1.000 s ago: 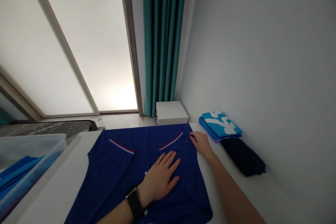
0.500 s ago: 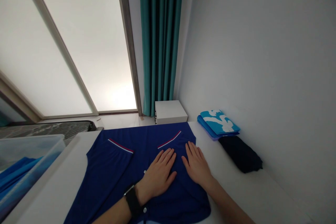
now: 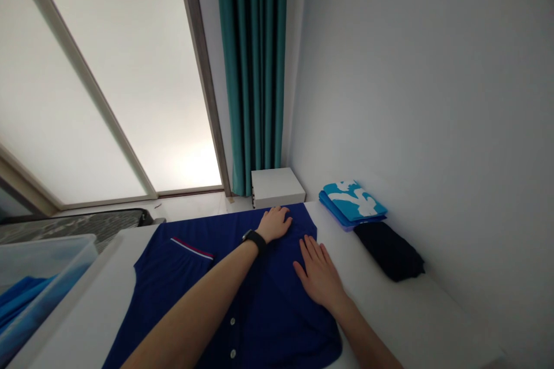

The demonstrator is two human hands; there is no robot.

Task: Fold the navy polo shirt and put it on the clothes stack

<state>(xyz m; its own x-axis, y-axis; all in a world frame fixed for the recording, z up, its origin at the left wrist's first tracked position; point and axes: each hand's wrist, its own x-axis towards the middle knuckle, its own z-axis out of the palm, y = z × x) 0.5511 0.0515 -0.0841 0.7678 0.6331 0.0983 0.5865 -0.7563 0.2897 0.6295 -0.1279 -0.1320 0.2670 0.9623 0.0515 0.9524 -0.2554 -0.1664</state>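
Note:
A dark blue buttoned shirt (image 3: 277, 305) lies spread on the white table, with white buttons down its middle. Its left sleeve (image 3: 182, 271), edged in red and white, is folded inward over the body. My left hand (image 3: 274, 223), a black watch (image 3: 254, 239) on its wrist, rests on the shirt near its far edge. The fingers there are apart and slightly bent. Lower down, my right hand (image 3: 319, 274) lies flat at the shirt's right side, fingers stretched out. The trim of the right sleeve does not show; my left arm covers part of that area.
At the right by the wall lie a folded blue-and-white cloth (image 3: 352, 202) and a folded black cloth (image 3: 389, 251). A clear plastic bin (image 3: 82, 253) with blue cloth inside stands at the left. Beyond the table (image 3: 108, 277) are a white box (image 3: 277, 184) and a green curtain (image 3: 255, 69).
My left hand has slid forward across the shirt to near its far edge. The right sleeve's striped trim no longer shows. My right hand stays in about the same place.

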